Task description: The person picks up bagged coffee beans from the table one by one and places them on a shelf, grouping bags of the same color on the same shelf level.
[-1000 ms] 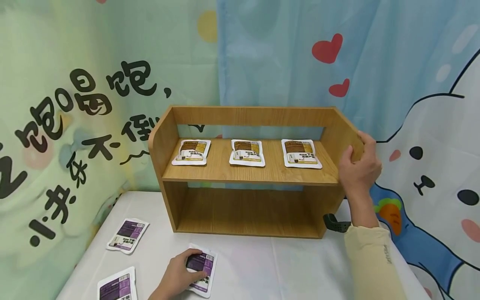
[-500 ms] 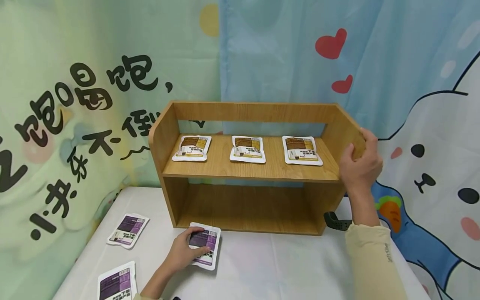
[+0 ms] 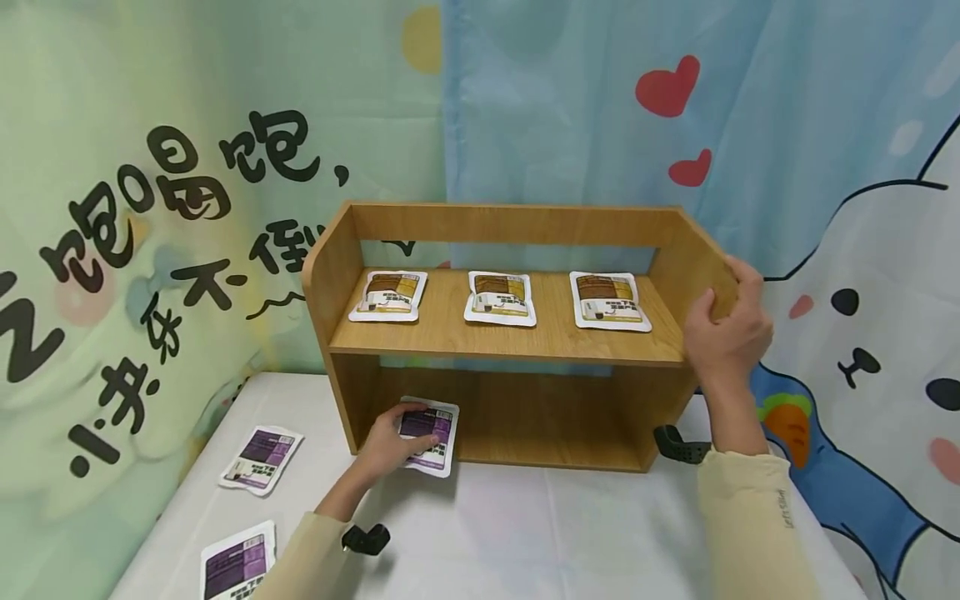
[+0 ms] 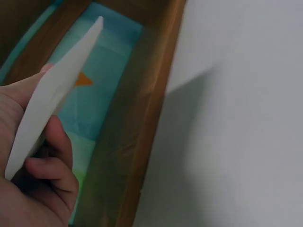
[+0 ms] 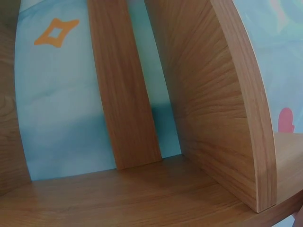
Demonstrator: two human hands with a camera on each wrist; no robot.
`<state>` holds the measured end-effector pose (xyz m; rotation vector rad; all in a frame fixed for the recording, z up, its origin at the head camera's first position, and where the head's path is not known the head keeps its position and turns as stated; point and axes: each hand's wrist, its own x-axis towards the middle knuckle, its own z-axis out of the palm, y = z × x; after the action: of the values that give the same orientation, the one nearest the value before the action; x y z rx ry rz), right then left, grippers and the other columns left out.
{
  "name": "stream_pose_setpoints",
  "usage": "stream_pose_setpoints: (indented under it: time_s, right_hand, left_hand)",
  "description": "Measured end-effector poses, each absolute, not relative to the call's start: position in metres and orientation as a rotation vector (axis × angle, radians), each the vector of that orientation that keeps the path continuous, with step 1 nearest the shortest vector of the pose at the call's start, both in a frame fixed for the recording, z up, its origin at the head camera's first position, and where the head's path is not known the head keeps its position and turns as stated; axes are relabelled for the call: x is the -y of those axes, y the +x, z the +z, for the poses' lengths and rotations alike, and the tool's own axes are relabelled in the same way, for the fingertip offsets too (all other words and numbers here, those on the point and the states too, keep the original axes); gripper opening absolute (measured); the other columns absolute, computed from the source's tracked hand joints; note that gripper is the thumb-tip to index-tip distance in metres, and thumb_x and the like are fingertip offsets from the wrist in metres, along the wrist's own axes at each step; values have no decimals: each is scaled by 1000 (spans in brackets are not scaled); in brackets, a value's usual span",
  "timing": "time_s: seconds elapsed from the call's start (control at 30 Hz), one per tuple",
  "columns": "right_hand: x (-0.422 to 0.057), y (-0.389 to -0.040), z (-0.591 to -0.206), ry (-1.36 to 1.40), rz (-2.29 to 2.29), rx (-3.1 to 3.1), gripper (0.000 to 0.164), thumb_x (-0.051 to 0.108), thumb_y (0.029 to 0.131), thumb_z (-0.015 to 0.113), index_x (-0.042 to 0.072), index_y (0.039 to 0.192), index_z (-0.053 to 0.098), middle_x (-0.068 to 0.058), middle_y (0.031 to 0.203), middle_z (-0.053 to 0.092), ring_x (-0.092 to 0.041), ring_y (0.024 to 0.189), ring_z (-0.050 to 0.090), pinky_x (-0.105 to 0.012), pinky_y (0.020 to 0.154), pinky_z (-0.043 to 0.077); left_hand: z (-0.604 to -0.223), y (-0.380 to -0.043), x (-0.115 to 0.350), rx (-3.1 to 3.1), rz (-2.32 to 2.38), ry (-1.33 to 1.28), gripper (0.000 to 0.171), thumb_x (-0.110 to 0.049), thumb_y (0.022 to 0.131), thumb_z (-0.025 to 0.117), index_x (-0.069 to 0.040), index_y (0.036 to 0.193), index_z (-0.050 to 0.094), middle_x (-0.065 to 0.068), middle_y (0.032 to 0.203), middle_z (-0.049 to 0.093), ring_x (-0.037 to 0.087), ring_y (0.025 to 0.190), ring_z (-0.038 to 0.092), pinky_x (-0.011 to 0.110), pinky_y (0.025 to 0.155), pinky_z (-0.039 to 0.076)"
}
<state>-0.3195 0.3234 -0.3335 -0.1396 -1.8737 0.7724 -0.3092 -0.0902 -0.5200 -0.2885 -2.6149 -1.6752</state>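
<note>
Holds a purple-labelled packet point(image 3: 431, 423) in the left hand point(image 3: 390, 448) at the front of the lower level point(image 3: 540, 417) of the wooden rack point(image 3: 510, 340), and grips its right side panel point(image 3: 686, 265) with the right hand point(image 3: 726, 335).

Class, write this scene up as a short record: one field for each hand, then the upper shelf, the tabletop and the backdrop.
Left hand: grips a purple-and-white packet at the front of the lower level
Right hand: grips the side panel of the wooden shelf unit
Upper shelf: three brown-and-white packets in a row
Tabletop: two more purple-and-white packets, left of the unit
Backdrop: green and blue printed cloth
</note>
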Motion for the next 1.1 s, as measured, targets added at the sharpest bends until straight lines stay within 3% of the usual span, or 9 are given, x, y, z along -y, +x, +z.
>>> stream_pose_setpoints:
  time_s: [0.17, 0.43, 0.67, 0.8, 0.97, 1.1]
  right_hand:
    - [-324, -319, -334, -131, 775, 1894, 39, 21, 95, 52, 19, 134, 52, -18, 116, 65, -40, 93, 64, -56, 75, 50]
    - [-323, -322, -333, -111, 787, 1889, 40, 19, 95, 53, 19, 135, 51, -18, 120, 63, -39, 99, 63, -56, 79, 50]
    - [-322, -321, -334, -114, 778, 1897, 41, 18, 94, 53, 19, 135, 51, -19, 119, 63, -39, 97, 64, -55, 78, 50]
    - [-324, -318, -333, -128, 766, 1905, 41, 18, 94, 51, 20, 135, 50, -19, 118, 64, -40, 94, 64, -56, 76, 50]
    - [-327, -316, -333, -139, 761, 1925, 41, 18, 95, 51, 21, 136, 49, -21, 116, 64, -43, 93, 63, -58, 76, 50]
    - [-327, -315, -333, -141, 777, 1937, 42, 19, 95, 50, 22, 137, 48, -22, 117, 63, -43, 95, 63, -58, 78, 49]
  left_hand:
    - [-516, -332, 85, 2576, -1744, -254, 55, -23, 78, 82, -10, 127, 60, 12, 130, 54, 30, 116, 49, 50, 101, 35]
    - [-523, -365, 86, 2522, -1872, -260, 55, -19, 83, 79, -9, 132, 56, 13, 138, 46, 29, 119, 46, 46, 102, 37]
    - [-527, -381, 96, 2462, -1904, -308, 58, -13, 85, 76, -1, 136, 51, 18, 143, 40, 32, 129, 36, 48, 109, 25]
    - [-528, -390, 96, 2528, -1794, -280, 59, -14, 81, 80, 0, 132, 53, 18, 139, 45, 31, 124, 41, 47, 109, 27]
    - [-531, -394, 98, 2549, -1797, -243, 59, -13, 80, 81, 0, 131, 53, 19, 134, 47, 31, 115, 47, 46, 99, 39]
    - [-536, -393, 103, 2567, -1769, -202, 60, -15, 81, 80, -1, 132, 52, 18, 135, 47, 31, 117, 46, 46, 101, 38]
